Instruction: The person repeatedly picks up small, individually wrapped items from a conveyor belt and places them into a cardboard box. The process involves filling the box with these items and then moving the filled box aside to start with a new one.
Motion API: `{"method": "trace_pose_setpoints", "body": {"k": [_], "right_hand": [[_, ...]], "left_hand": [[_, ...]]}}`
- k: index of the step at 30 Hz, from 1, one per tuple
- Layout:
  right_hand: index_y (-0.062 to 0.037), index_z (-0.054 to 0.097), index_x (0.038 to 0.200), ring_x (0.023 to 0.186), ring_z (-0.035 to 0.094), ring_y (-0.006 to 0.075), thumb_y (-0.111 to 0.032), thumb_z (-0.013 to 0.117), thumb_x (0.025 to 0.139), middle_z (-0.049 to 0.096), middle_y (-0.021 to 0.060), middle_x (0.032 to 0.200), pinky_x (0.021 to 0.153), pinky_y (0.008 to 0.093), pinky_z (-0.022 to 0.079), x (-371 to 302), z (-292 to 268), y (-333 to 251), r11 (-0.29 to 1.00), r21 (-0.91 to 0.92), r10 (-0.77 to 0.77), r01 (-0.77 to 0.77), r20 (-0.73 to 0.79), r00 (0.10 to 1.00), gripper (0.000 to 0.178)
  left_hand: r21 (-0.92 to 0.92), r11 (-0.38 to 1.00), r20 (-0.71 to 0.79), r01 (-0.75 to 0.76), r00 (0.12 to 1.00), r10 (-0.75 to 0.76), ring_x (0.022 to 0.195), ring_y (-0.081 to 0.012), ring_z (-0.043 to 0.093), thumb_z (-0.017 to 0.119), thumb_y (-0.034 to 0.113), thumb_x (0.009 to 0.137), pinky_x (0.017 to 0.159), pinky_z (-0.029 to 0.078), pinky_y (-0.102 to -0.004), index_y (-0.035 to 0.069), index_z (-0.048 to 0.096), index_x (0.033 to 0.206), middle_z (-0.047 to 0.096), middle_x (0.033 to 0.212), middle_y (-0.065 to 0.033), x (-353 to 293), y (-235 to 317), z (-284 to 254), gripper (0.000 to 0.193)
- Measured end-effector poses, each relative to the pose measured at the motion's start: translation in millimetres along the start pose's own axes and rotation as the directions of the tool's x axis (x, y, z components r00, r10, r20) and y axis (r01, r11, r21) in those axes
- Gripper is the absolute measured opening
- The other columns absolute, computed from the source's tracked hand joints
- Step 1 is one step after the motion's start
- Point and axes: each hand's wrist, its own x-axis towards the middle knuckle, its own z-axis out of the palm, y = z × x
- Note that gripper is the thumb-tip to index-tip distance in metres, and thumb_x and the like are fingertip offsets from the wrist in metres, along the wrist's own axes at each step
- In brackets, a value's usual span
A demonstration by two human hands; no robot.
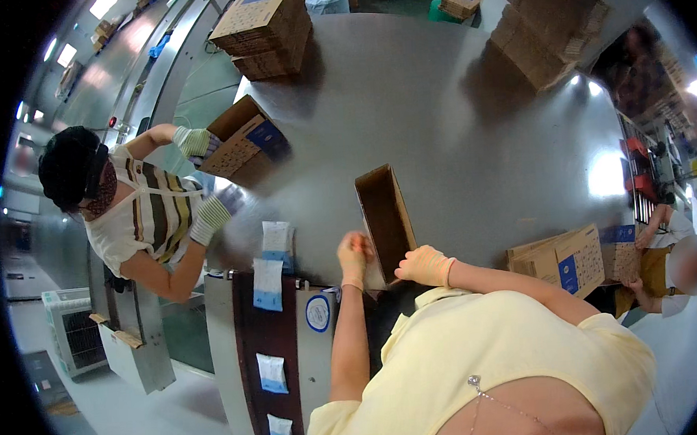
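An open cardboard box (385, 215), tall-sided and narrow, stands on the metal table in front of me, its hollow inside facing up. My right hand (424, 266), in a pale glove, is closed on the box's near right edge. Just left of the box is my left hand (354, 256), also gloved, with its fingers bent and slightly blurred. Whether it touches the box wall is unclear. Left of that hand, white and blue pouches (268, 285) lie where a dark conveyor belt (272, 336) meets the table.
Across to the left, a co-worker in striped gloves holds another box (242, 140). Flattened cartons (264, 33) are stacked at the far left of the metal table (404, 81). More cardboard (547, 30) lies far right. At right, another person handles cartons (560, 260).
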Motion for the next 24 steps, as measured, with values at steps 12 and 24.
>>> {"method": "trace_pose_setpoints", "body": {"k": [12, 24], "right_hand": [[-0.0132, 0.066, 0.094, 0.086, 0.067, 0.0266, -0.017, 0.055, 0.085, 0.066, 0.0068, 0.085, 0.065, 0.0393, 0.055, 5.6, -5.6, -0.2, 0.999, 0.026, 0.028, -0.03, 0.072, 0.997, 0.015], [-0.0111, 0.065, 0.09, 0.086, 0.067, 0.0268, -0.013, 0.057, 0.083, 0.067, 0.0066, 0.085, 0.065, 0.0397, 0.056, 8.3, -6.0, 5.6, 1.0, 0.027, -0.011, 0.01, 0.017, 1.0, 0.011]], "left_hand": [[0.844, 0.523, -0.226, -0.12, 0.805, 0.549, 0.073, -0.0397, 0.062, 0.047, 0.029, 0.097, 0.065, 0.048, -0.0464, 0.004, 0.058, 0.1, 0.065, 0.084, -0.0188, -9.4, 40.1, 49.6, 0.028], [0.791, 0.611, -0.179, -0.016, 0.95, 0.256, 0.072, -0.041, 0.061, 0.046, 0.009, 0.093, 0.06, 0.047, -0.0461, 0.003, 0.053, 0.093, 0.061, 0.075, -0.0216, 23.8, -4.7, -1.9, 0.01]]}}
